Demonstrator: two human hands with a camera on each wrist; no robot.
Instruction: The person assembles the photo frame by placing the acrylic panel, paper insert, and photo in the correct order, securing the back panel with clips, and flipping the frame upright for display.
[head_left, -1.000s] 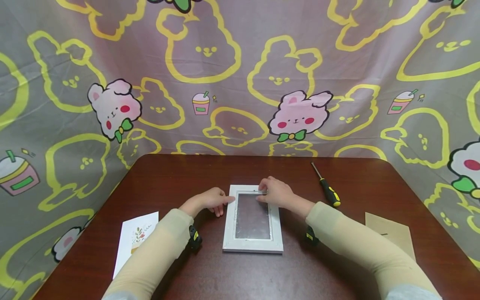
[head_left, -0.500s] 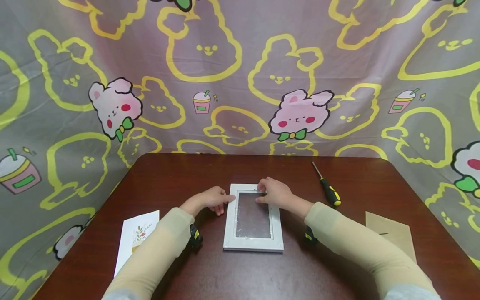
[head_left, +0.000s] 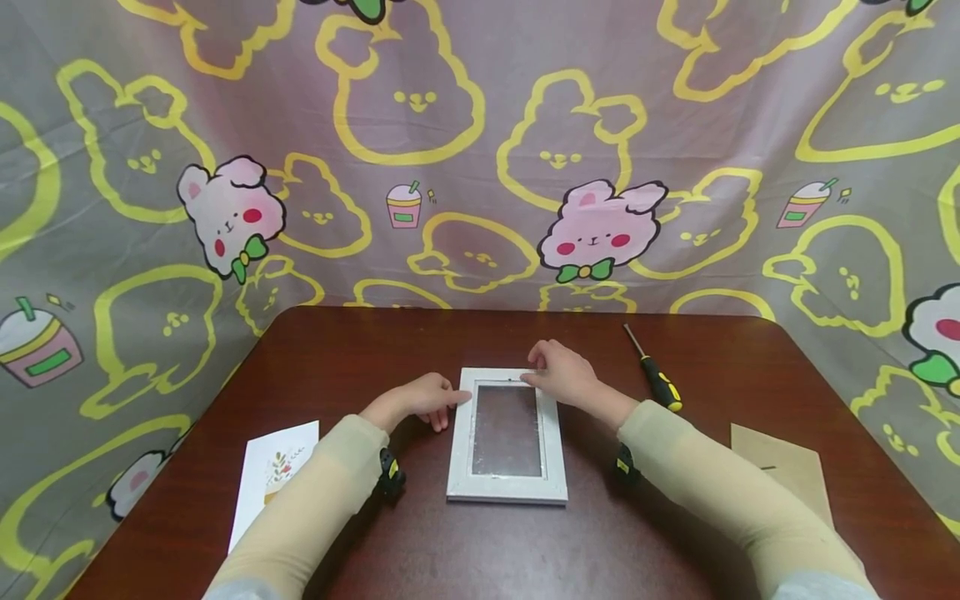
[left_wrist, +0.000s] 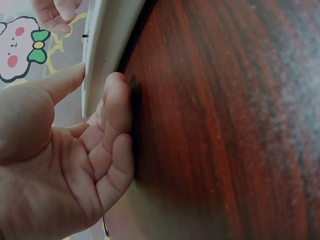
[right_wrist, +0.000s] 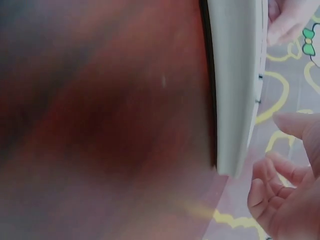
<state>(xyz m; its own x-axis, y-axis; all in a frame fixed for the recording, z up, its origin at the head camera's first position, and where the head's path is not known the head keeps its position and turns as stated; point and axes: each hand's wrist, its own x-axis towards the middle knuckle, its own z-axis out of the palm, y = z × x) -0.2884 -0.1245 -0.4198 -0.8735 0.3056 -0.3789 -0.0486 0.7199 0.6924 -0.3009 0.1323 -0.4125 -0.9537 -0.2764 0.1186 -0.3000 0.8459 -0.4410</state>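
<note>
A white picture frame (head_left: pixel 507 487) lies flat on the table, with a clear pane (head_left: pixel 507 429) in its opening. At its upper left side, my left hand (head_left: pixel 423 398) holds the frame's edge: the thumb presses on the rim and bent fingers lie against the side, as the left wrist view shows. My right hand (head_left: pixel 564 373) hovers at the upper right corner, fingers loosely bent and apart from the thumb, holding nothing visible. In the right wrist view that hand (right_wrist: pixel 287 195) stands apart from the frame. Small dark tabs (right_wrist: pixel 259 101) stick up from the rim.
A screwdriver (head_left: pixel 660 388) with a black and yellow handle lies at the back right. At the right is a brown backing board (head_left: pixel 783 467); at the left, a white card (head_left: pixel 281 450) with a plant print, partly hidden by my sleeve. A patterned curtain (head_left: pixel 480 167) closes the back.
My right hand has lifted away from the frame's opening, moving slightly up and to the right. The left hand and the frame stay in place.
</note>
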